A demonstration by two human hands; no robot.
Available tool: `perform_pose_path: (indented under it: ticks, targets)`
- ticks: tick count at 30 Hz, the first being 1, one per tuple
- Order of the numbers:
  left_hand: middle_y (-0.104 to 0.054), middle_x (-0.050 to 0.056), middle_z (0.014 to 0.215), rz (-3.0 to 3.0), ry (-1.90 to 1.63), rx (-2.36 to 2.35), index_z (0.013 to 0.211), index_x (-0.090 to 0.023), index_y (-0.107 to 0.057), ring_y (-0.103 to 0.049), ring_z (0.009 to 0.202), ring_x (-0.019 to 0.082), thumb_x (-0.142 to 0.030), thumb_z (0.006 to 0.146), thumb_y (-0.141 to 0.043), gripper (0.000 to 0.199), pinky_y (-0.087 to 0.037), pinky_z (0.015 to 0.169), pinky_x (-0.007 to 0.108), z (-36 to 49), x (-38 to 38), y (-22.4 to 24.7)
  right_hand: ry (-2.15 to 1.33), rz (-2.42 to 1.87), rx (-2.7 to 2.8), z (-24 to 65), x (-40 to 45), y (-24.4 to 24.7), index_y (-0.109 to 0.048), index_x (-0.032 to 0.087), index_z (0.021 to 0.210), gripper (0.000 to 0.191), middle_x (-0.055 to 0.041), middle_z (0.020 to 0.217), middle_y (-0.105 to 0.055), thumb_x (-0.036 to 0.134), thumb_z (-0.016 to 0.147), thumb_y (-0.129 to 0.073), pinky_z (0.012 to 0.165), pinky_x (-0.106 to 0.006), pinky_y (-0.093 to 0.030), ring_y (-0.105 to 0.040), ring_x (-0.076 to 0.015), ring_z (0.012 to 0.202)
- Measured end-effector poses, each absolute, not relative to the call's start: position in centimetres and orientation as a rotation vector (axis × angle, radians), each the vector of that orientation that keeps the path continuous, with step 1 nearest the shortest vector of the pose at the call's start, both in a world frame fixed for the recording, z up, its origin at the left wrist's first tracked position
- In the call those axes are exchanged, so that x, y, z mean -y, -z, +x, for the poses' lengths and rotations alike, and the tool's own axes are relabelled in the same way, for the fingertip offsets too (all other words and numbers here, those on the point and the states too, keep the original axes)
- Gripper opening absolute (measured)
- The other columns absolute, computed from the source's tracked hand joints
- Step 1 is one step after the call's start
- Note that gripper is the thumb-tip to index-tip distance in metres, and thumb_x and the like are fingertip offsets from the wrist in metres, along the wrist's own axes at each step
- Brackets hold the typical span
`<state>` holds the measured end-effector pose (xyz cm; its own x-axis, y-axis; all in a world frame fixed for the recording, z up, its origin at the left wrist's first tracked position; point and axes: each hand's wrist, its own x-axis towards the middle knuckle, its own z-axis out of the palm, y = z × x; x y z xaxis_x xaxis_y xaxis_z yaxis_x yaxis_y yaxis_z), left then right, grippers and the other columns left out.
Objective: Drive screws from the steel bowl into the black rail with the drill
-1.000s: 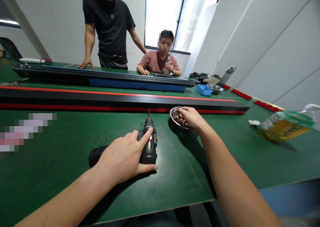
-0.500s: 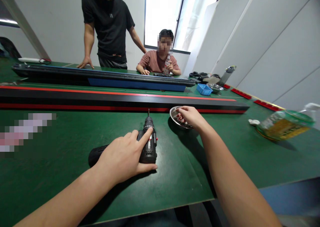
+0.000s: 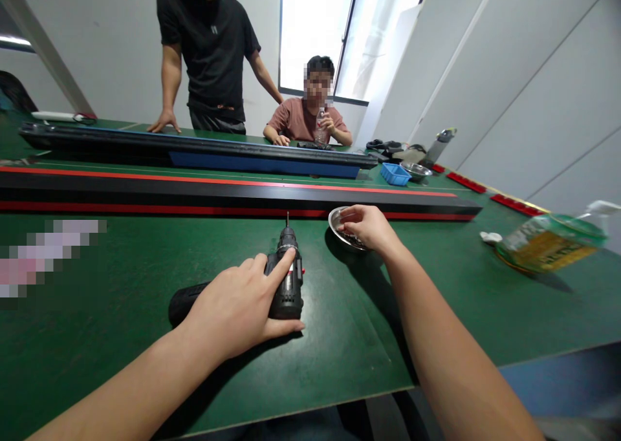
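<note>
A black cordless drill point(image 3: 287, 289) lies on its side on the green table, its thin bit pointing away from me. My left hand point(image 3: 237, 302) rests over the drill and grips it, index finger along the body and thumb behind. Farther right is a shallow metal bowl point(image 3: 334, 222) of small dark pieces, too small to name; they look like screws. My right hand point(image 3: 369, 226) reaches into this bowl with its fingers curled together. Whatever is between those fingertips is too small to make out.
A long black bar with red stripes point(image 3: 233, 192) crosses the table just beyond the drill. Behind it lies a longer black-and-blue piece point(image 3: 262, 162). A blue basket point(image 3: 395, 174) and a plastic jar point(image 3: 553, 244) stand to the right. Two people are across the table.
My right hand's fingers have drawn closer together and lifted slightly in the bowl. My left hand and the drill keep their place; the whole view shifts slightly.
</note>
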<state>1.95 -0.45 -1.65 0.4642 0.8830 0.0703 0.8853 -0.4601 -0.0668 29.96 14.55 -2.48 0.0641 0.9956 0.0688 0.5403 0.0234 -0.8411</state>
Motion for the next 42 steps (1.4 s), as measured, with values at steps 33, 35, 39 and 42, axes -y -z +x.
perform_pose_path:
  ticks: [33, 35, 39, 42]
  targets:
    - [-0.062, 0.014, 0.114, -2.691, 0.035, 1.587, 0.163, -0.028, -0.023, -0.068, 0.095, 0.035, -0.081, 0.076, -0.059, 0.108, -0.058, 0.078, 0.047, 1.9, 1.4, 1.0, -0.443, -1.419, 1.61, 18.5, -17.9, 5.8, -0.077, 0.019, 0.109, 0.025, -0.0078, 0.088, -0.079, 0.02, 0.084, -0.075, 0.094, -0.037, -0.057, -0.077, -0.0251, 0.091]
    - [-0.062, 0.014, 0.113, -2.695, 0.04, 1.588, 0.162, -0.027, -0.024, -0.068, 0.095, 0.035, -0.081, 0.075, -0.06, 0.108, -0.058, 0.078, 0.047, 1.9, 1.5, 1.0, -0.522, -1.397, 1.559, 18.4, -18.4, 6.9, -0.076, 0.018, 0.111, 0.026, -0.0073, 0.088, -0.08, 0.021, 0.085, -0.074, 0.092, -0.036, -0.059, -0.077, -0.0234, 0.089]
    - [-0.062, 0.013, 0.112, -2.685, 0.038, 1.591, 0.162, -0.028, -0.024, -0.068, 0.094, 0.035, -0.081, 0.075, -0.061, 0.109, -0.058, 0.078, 0.046, 1.9, 1.5, 1.0, -0.786, -1.313, 1.446, 18.3, -18.6, 7.8, -0.073, 0.013, 0.114, 0.03, -0.0098, 0.091, -0.08, 0.019, 0.085, -0.072, 0.074, -0.033, -0.063, -0.078, -0.0218, 0.079]
    - [-0.062, 0.014, 0.115, -2.68, 0.03, 1.6, 0.163, -0.029, -0.021, -0.069, 0.092, 0.035, -0.082, 0.075, -0.06, 0.11, -0.058, 0.077, 0.046, 1.8, 1.4, 1.0, -0.923, -1.252, 1.359, 18.2, -18.3, 7.8, -0.071, 0.01, 0.116, 0.031, -0.0119, 0.093, -0.08, 0.016, 0.085, -0.071, 0.068, -0.031, -0.064, -0.078, -0.0213, 0.077]
